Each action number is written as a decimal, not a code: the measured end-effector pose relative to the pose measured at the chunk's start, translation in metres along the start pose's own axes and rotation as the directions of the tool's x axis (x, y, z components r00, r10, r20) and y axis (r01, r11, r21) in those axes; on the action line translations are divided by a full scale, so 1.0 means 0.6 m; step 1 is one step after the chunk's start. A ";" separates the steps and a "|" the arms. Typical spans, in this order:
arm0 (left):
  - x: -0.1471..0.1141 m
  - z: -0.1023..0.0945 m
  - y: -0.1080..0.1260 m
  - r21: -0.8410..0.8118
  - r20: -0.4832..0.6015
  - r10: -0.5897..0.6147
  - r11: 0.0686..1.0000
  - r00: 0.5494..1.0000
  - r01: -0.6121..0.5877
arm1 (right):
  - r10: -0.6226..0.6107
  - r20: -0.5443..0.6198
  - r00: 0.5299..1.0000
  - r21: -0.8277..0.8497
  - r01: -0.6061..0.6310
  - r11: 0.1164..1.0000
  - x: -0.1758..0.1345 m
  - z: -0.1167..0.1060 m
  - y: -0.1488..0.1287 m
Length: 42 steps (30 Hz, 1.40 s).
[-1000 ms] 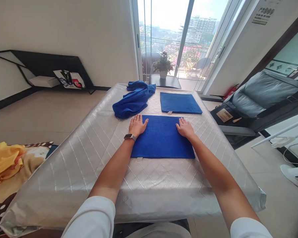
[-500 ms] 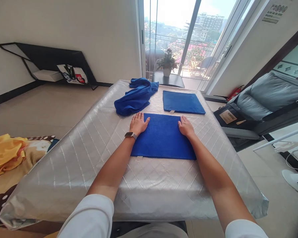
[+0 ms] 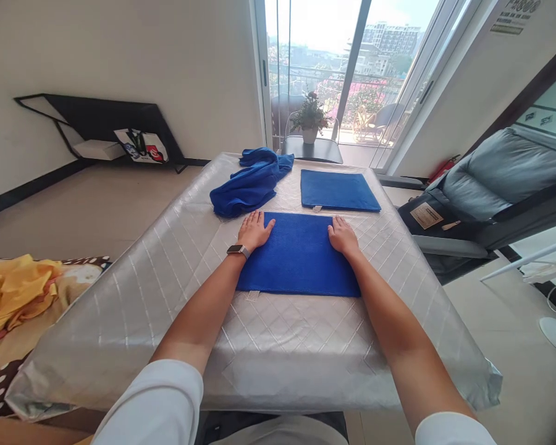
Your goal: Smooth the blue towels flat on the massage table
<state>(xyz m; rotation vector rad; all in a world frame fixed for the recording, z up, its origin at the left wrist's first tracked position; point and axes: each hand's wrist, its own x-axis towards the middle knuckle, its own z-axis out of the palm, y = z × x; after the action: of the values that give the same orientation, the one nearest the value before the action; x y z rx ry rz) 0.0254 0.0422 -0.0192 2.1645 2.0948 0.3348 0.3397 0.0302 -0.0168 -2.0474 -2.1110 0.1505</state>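
A blue towel (image 3: 301,259), folded into a flat rectangle, lies in front of me on the silver-covered table (image 3: 278,364). My left hand (image 3: 256,231) rests flat on its far left corner, fingers stretched out and thumb apart. On the far right corner lies my right hand (image 3: 343,235), also flat with the fingers extended. A white tag shows at the towel's near left edge. Behind it sits a second folded blue towel (image 3: 340,190), a little to the right. A crumpled blue towel (image 3: 252,182) lies loosely heaped beyond my left hand.
A dark chair with a potted plant (image 3: 310,117) on it stands past the table's far edge. To the right is a grey padded chair (image 3: 514,179) with a dark bag. Yellow cloth (image 3: 16,290) lies on bedding at the left. A black frame (image 3: 111,123) leans by the wall.
Both hands keep flat on the folded towel's far corners. The whole view has shifted slightly; I see no clear movement of the towels on the table.
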 end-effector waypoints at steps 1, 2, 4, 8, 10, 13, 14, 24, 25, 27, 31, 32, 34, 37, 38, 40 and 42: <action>0.003 -0.003 0.000 0.007 0.015 -0.005 1.000 1.000 0.005 | 0.003 0.001 1.000 0.002 -0.003 1.000 0.000 0.000 0.000; 0.007 -0.007 0.002 0.014 0.026 -0.017 1.000 1.000 0.016 | 0.006 0.001 1.000 0.004 -0.006 1.000 0.000 -0.001 -0.001; 0.013 -0.012 0.018 0.026 0.011 -0.050 0.998 0.999 0.050 | 0.012 0.002 1.000 0.006 -0.012 1.000 -0.001 -0.002 -0.003; 0.007 -0.007 0.117 0.023 -0.137 0.077 0.997 0.988 -0.075 | 0.010 0.009 1.000 0.008 -0.010 1.000 -0.002 -0.003 -0.006; -0.005 0.005 0.192 -0.013 -0.172 0.220 0.974 0.960 -0.226 | 0.002 -0.002 1.000 0.005 -0.002 1.000 -0.004 -0.003 -0.004; -0.018 0.033 0.293 -0.096 -0.133 0.396 0.907 0.908 -0.410 | -0.036 -0.009 0.999 -0.012 0.036 0.999 -0.007 -0.001 0.004; -0.019 0.042 0.317 -0.127 -0.122 0.404 0.899 0.906 -0.418 | -0.051 -0.006 0.999 -0.019 0.051 0.999 -0.007 0.000 0.008; -0.005 0.063 0.276 -0.149 0.003 0.343 0.929 0.939 -0.339 | -0.013 0.012 1.000 -0.018 0.013 1.000 -0.006 -0.004 -0.001; -0.005 0.058 0.260 -0.124 0.014 0.330 0.937 0.944 -0.325 | -0.008 0.014 1.000 -0.015 0.009 1.000 -0.005 -0.005 -0.003; -0.005 0.047 0.223 -0.075 0.031 0.292 0.954 0.956 -0.289 | -0.004 0.017 1.000 -0.006 0.004 1.000 -0.004 -0.006 -0.004; -0.004 0.024 0.125 0.003 0.025 0.195 0.981 0.981 -0.195 | 0.003 0.026 1.000 0.002 -0.004 1.000 -0.003 -0.006 -0.003; -0.004 0.019 0.098 0.017 0.019 0.164 0.986 0.986 -0.164 | 0.007 0.030 1.000 0.001 -0.007 1.000 -0.003 -0.006 -0.003; -0.003 0.012 0.048 0.033 0.003 0.097 0.995 0.995 -0.097 | 0.011 0.036 0.999 0.000 -0.011 1.000 -0.002 -0.006 -0.003; -0.005 0.008 -0.001 0.028 -0.016 0.029 0.999 0.999 -0.028 | 0.012 0.029 1.000 -0.005 -0.011 1.000 -0.002 -0.005 -0.003; -0.006 0.007 -0.009 0.026 -0.021 0.021 0.999 1.000 -0.020 | 0.010 0.025 1.000 -0.008 -0.009 1.000 -0.002 -0.005 -0.002; -0.009 0.007 -0.014 0.025 -0.028 0.018 1.000 0.999 -0.018 | 0.005 0.014 1.000 -0.019 -0.005 1.000 -0.001 -0.003 -0.002; -0.012 0.007 -0.011 0.026 -0.028 0.019 0.999 0.999 -0.018 | 0.004 0.012 1.000 -0.034 -0.004 0.999 -0.001 -0.003 -0.003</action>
<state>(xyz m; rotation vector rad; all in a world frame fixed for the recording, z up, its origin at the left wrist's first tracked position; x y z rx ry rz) 0.0199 0.0358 -0.0254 2.2078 2.1064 0.3440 0.3384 0.0297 -0.0149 -2.0748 -2.1307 0.1289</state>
